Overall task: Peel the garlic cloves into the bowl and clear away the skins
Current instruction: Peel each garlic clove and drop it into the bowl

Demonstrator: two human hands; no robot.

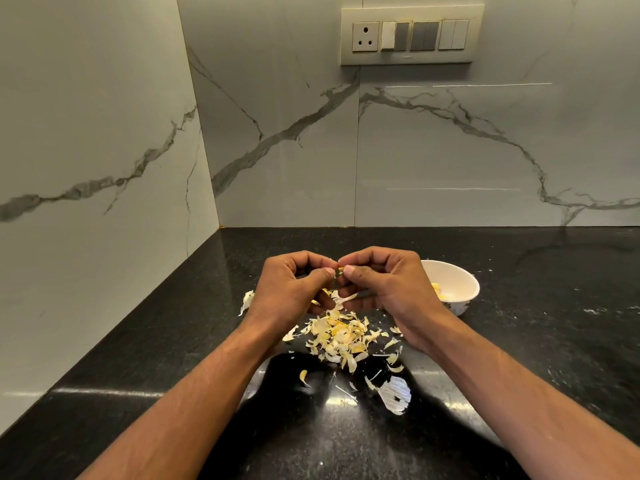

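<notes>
Here, marble wall at left, black worktop below it. One loose skin lies just left of the left hand. Left hand fingers curled, pinching a garlic clove held between both hands above the worktop. Skin pile sits under the hands, more scraps nearer the camera. Right hand fingers curled too, pinching the same clove; clove mostly hidden. White bowl just right of the right hand, peeled garlic inside. Switch panel on the back wall.
</notes>
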